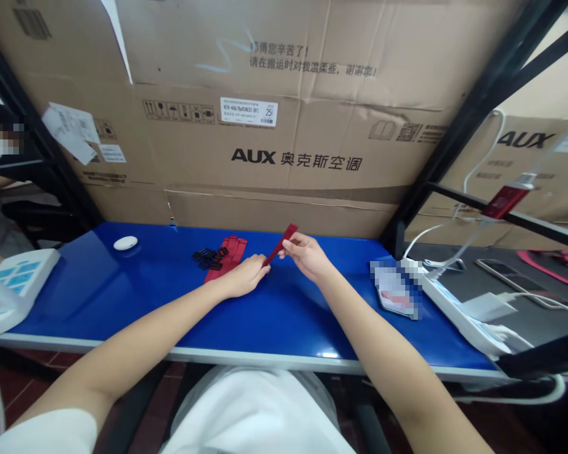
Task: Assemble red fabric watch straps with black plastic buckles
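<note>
In the head view, the left hand (pixel 250 275) covers part of the folded red pieces (pixel 234 247) and hides the lower end of a red strip (pixel 284 243); its grip looks closed on that end. The right hand (pixel 307 252) pinches the strip near its top, which points to one o'clock. Black clips (pixel 211 257), too tangled to count, lie at ten o'clock from the left hand. The phone (pixel 395 290), its screen partly pixelated, sits at four o'clock from the right hand on the glossy blue desk (pixel 284 315). Cardboard (pixel 284 132) stands at twelve; a person (pixel 9 139) is cut off at ten.
</note>
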Tool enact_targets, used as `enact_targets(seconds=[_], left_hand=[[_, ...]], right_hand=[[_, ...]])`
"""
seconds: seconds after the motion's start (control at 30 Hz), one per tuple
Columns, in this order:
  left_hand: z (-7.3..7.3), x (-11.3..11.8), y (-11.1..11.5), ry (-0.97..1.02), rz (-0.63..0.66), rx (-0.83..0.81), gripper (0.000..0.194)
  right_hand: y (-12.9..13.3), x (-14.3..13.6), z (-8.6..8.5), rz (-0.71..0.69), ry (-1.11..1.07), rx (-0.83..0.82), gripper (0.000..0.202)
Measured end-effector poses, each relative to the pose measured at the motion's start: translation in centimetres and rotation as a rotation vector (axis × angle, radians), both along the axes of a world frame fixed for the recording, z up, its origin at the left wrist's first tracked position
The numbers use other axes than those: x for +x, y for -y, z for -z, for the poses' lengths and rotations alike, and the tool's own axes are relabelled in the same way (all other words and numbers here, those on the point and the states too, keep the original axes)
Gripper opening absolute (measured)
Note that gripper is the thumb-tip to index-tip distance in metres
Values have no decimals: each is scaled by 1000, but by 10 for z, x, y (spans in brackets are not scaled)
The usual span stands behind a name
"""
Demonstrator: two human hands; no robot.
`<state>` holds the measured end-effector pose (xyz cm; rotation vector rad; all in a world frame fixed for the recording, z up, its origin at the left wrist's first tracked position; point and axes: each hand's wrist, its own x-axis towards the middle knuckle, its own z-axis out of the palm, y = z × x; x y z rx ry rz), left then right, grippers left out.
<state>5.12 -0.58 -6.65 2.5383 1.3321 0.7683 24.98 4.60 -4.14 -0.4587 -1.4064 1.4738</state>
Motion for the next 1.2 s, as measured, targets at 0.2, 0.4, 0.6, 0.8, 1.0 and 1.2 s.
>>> enact_targets(seconds=[0.2,0.4,0.6,0.8,1.0,1.2], left_hand=[[0,-22,-12,-306,-176,71,25],[2,-32,-17,-479,-322,99,36],[0,-33,-14,-453,-372,35,37],[1,-32,-17,-255,-285,-64,20],[9,-31,-25,128,-183,-99,21],[5,-25,-26,645,-91,-332,33]], right_hand=[[-10,28,-12,-15,10,3,27],[-32,64,8,7,318,-145,34],[-50,101,10,348,647,-106,31],[-39,80,9,730,1045,343,15],[-16,13,26,377,1150,534,24],[-15,7,30,203,980,371,10]])
